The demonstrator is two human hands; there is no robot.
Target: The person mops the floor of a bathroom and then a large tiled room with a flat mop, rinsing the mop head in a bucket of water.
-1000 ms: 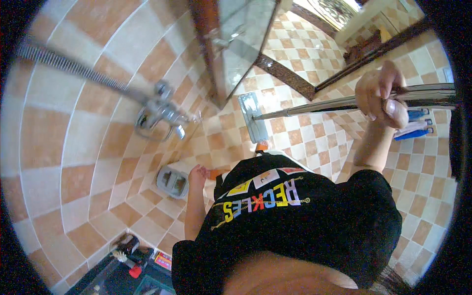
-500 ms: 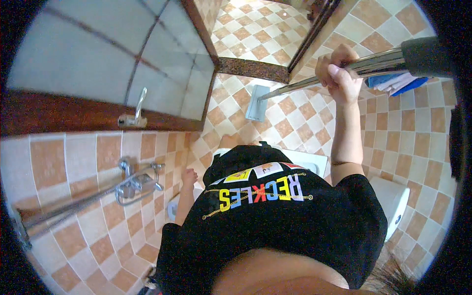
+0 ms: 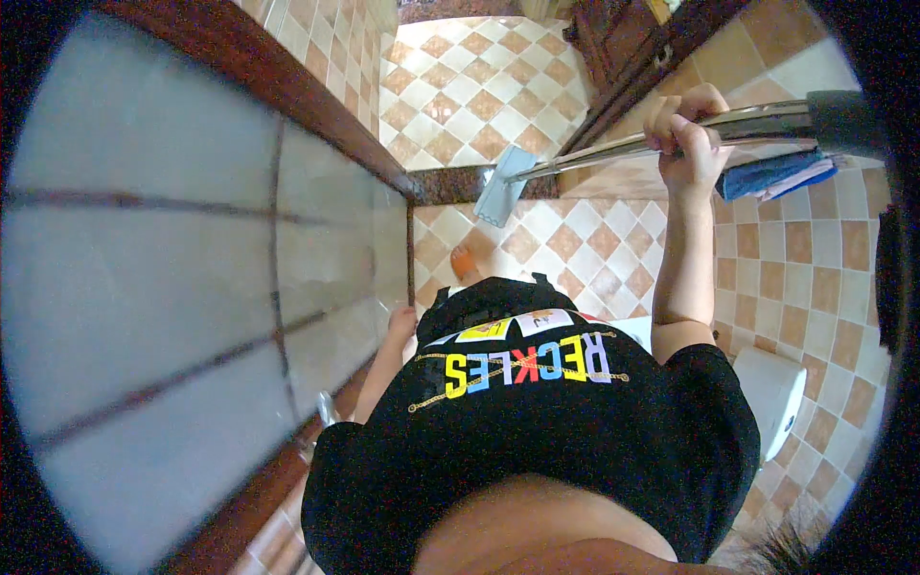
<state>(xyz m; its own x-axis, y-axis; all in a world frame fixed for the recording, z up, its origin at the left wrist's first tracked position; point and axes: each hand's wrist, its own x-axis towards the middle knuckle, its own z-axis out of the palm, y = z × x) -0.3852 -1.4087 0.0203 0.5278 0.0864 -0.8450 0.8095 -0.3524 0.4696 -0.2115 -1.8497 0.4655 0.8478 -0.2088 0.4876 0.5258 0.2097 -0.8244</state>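
Observation:
My right hand [image 3: 692, 134] is closed around the shiny metal pole of a mop [image 3: 613, 151], held out ahead on the right. The pole's thick dark end section [image 3: 848, 123] reaches the right rim. At the far end, the flat grey-blue mop head [image 3: 505, 187] lies across the dark stone threshold [image 3: 441, 186] of the doorway, tilted, its near edge over the bathroom tiles. My left hand [image 3: 402, 323] hangs low at my left side, close to the frosted glass door [image 3: 326, 240]. Its fingers are too small and blurred to read.
The brown-framed door fills the left side. Checkered tiles [image 3: 479, 81] continue beyond the threshold, beside a dark wooden door [image 3: 623, 43]. Folded blue cloths [image 3: 774, 177] hang under the pole. A white toilet tank [image 3: 770, 398] stands right. My foot [image 3: 464, 264] shows below the mop head.
The mop head has moved forward from the bathroom tiles onto the threshold and turned. My view has shifted forward; the glass door looms larger and the wall shower fittings have left view.

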